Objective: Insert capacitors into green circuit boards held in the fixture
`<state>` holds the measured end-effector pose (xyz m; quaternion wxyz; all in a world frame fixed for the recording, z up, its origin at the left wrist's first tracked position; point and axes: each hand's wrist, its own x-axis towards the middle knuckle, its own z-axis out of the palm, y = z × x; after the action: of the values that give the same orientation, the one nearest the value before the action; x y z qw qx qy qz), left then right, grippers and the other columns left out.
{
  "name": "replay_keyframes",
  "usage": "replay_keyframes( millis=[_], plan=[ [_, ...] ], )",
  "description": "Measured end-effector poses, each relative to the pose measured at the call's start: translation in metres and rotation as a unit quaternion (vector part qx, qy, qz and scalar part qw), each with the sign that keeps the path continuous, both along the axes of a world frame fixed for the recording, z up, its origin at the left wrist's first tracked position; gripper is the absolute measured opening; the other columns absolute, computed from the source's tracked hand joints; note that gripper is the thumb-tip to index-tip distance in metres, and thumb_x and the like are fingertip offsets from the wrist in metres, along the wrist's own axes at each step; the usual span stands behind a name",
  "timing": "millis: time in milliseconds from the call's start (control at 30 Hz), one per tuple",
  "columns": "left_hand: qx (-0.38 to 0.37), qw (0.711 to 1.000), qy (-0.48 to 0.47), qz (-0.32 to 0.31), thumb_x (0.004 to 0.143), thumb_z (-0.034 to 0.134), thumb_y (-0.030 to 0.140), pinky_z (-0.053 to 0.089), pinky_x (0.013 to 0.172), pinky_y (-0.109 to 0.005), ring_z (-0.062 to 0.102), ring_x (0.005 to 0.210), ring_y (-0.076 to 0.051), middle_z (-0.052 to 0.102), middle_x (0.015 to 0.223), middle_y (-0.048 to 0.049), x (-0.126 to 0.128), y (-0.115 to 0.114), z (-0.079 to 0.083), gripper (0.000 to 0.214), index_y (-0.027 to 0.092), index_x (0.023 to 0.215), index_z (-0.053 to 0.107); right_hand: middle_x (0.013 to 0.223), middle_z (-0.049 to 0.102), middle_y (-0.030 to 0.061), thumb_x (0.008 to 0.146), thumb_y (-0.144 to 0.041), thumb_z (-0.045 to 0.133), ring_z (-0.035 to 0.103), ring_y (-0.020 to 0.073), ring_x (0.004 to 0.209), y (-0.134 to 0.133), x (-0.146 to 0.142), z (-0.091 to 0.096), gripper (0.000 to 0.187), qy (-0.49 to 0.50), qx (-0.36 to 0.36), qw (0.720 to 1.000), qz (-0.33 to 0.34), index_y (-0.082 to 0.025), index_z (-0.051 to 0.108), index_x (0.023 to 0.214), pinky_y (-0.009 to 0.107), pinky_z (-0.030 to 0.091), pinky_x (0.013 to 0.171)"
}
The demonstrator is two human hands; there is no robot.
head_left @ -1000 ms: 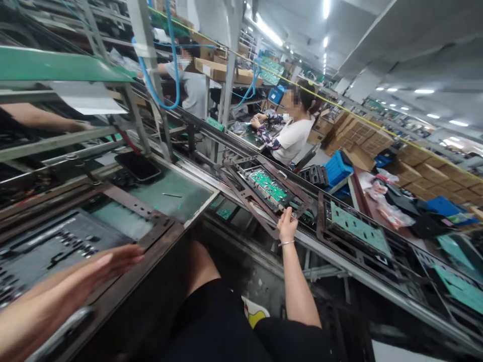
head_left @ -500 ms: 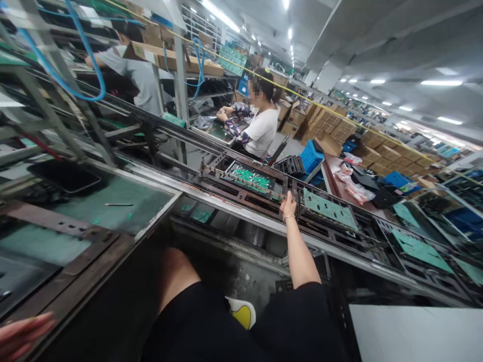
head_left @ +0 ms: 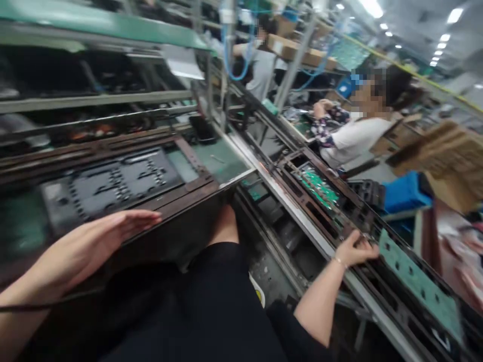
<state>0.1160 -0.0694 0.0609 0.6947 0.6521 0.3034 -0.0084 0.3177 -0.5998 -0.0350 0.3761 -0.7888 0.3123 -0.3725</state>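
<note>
My left hand (head_left: pixel 94 241) is open with the fingers stretched out flat, hovering at the front edge of the workbench. Just beyond it lies a brown fixture frame (head_left: pixel 177 188) holding a black panel (head_left: pixel 113 181). My right hand (head_left: pixel 354 250) reaches out to the conveyor, its fingers curled over the near rail of a brown carrier frame (head_left: pixel 302 193). That frame carries a green circuit board (head_left: pixel 319 186). A further carrier with a pale green board (head_left: pixel 411 276) sits right of the hand. My lap in black cloth (head_left: pixel 211 311) fills the foreground.
A seated co-worker in a white shirt (head_left: pixel 358 136) works across the conveyor, and another person in grey (head_left: pixel 262 65) sits further back. A blue crate (head_left: pixel 405 191) and cardboard boxes (head_left: pixel 449 151) stand at right. Blue hoses (head_left: pixel 230 50) hang from the overhead shelf (head_left: pixel 113 25).
The carrier frame that my right hand held tilted up now lies on the conveyor, with the hand still on its rail. The view swung left, and my left hand is back in sight.
</note>
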Motion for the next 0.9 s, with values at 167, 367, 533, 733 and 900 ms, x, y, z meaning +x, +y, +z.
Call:
replay_keyframes(
  millis=[167, 367, 533, 733, 900],
  plan=[
    [0.032, 0.982, -0.062, 0.175, 0.060, 0.070, 0.069, 0.051, 0.099, -0.037, 0.066, 0.106, -0.031, 0.076, 0.095, -0.0023, -0.055, 0.017, -0.010, 0.048, 0.027, 0.081, 0.077, 0.098, 0.064, 0.0133, 0.090, -0.044, 0.051, 0.064, 0.0323, 0.087, 0.123, -0.048, -0.053, 0.026, -0.165, -0.086, 0.975, 0.124, -0.032, 0.053, 0.113, 0.053, 0.052, 0.077],
    [0.144, 0.926, -0.061, 0.342, 0.077, 0.059, 0.044, 0.050, 0.092, -0.028, 0.067, 0.096, -0.022, 0.074, 0.092, -0.0018, -0.150, 0.049, -0.036, 0.026, 0.024, 0.084, 0.074, 0.088, 0.065, 0.0106, 0.092, -0.036, 0.054, 0.064, 0.0233, 0.085, 0.311, -0.093, -0.044, 0.021, -0.087, -0.142, 0.833, 0.528, -0.017, 0.062, 0.090, 0.041, 0.052, 0.083],
    [0.220, 0.898, 0.008, 0.381, 0.081, 0.055, 0.040, 0.047, 0.098, -0.030, 0.063, 0.099, -0.022, 0.072, 0.099, -0.0038, -0.212, 0.062, -0.046, 0.027, 0.020, 0.091, 0.070, 0.087, 0.064, 0.0085, 0.096, -0.034, 0.047, 0.061, 0.0176, 0.085, 0.409, -0.114, -0.007, 0.024, -0.116, -0.159, 0.708, 0.679, -0.016, 0.062, 0.087, 0.035, 0.051, 0.084],
    [0.234, 0.848, -0.015, 0.475, 0.082, 0.058, 0.031, 0.048, 0.088, -0.026, 0.064, 0.090, -0.020, 0.071, 0.091, -0.0049, -0.278, 0.075, -0.075, 0.018, 0.020, 0.088, 0.070, 0.087, 0.066, 0.0079, 0.094, -0.031, 0.051, 0.062, 0.0191, 0.084, 0.464, -0.161, 0.010, 0.019, -0.162, -0.168, 0.637, 0.735, -0.017, 0.063, 0.090, 0.035, 0.050, 0.082],
    [0.307, 0.762, 0.049, 0.568, 0.083, 0.059, 0.027, 0.048, 0.084, -0.026, 0.062, 0.087, -0.019, 0.067, 0.092, -0.0062, -0.361, 0.104, -0.097, 0.013, 0.021, 0.088, 0.069, 0.081, 0.066, 0.0092, 0.088, -0.028, 0.061, 0.063, 0.0241, 0.074, 0.481, -0.191, -0.008, 0.009, -0.195, -0.119, 0.622, 0.749, -0.022, 0.066, 0.090, 0.039, 0.051, 0.072]
  ],
)
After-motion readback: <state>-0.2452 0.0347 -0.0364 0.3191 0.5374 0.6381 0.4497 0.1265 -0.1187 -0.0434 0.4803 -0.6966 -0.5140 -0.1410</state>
